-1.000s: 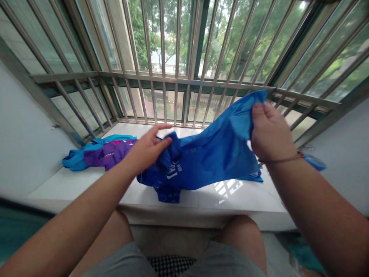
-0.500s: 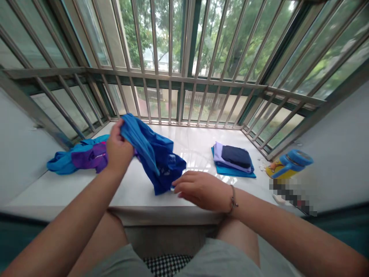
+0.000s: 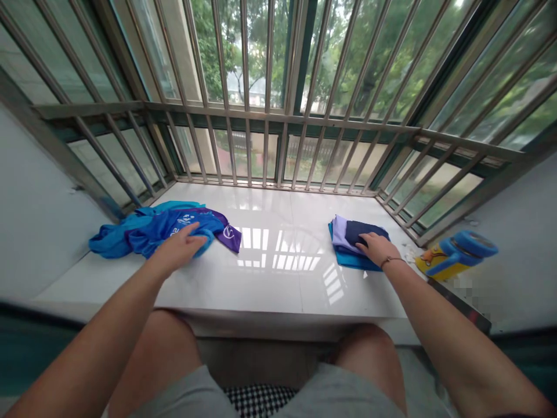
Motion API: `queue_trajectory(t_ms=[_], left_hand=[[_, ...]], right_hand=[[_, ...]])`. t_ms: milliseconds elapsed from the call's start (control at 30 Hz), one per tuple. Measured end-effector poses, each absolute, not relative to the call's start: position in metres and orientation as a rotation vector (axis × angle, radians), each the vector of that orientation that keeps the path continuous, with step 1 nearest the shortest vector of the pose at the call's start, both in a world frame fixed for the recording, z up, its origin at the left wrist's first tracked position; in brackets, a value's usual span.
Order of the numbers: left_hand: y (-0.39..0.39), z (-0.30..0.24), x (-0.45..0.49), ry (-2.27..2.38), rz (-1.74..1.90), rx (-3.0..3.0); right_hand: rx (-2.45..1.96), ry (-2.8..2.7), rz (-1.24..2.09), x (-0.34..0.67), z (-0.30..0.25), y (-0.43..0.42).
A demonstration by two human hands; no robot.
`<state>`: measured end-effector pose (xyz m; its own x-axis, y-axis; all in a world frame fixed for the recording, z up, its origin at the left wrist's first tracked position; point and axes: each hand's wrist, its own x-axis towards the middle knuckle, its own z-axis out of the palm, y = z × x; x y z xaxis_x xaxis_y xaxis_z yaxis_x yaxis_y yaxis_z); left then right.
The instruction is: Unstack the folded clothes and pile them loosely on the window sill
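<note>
A crumpled blue garment (image 3: 163, 223) with white print lies on the left of the white ledge. It rests over turquoise cloth (image 3: 111, 239), and a purple piece (image 3: 230, 235) with a white emblem sticks out at its right. My left hand (image 3: 180, 248) is at the blue garment's near edge, fingers apart and gripping nothing. On the right sits a folded stack: a navy cloth (image 3: 354, 230) over a lilac one (image 3: 338, 232), with a blue one (image 3: 352, 259) at the bottom. My right hand (image 3: 378, 248) touches the navy cloth with its fingertips, thumb and fingers slightly apart.
A blue and yellow bottle (image 3: 452, 255) leans at the ledge's right end, beside a dark, partly blurred object (image 3: 463, 302). Metal window bars (image 3: 278, 119) close off the back. The white ledge (image 3: 278, 290) has its front edge just above my knees.
The blue garment, held up in my left hand before, now lies on the pile at left, released. My right hand has moved right from beside that garment to the folded stack.
</note>
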<state>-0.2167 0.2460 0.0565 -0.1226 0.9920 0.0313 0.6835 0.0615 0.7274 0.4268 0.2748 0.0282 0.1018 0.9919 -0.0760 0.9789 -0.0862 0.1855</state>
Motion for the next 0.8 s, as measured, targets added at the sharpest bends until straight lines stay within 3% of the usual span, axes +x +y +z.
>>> queue_trajectory(t_ms=[433,800], left_hand=[[0.199,-0.032,-0.115,1.324,0.283,2.437],[0.174,-0.107,-0.144,1.408,0.315,2.607]], right_hand=[[2.427,1.874,0.066,0.414,0.010,0.296],[2.477,1.877,0.028,0.406,0.004,0.289]])
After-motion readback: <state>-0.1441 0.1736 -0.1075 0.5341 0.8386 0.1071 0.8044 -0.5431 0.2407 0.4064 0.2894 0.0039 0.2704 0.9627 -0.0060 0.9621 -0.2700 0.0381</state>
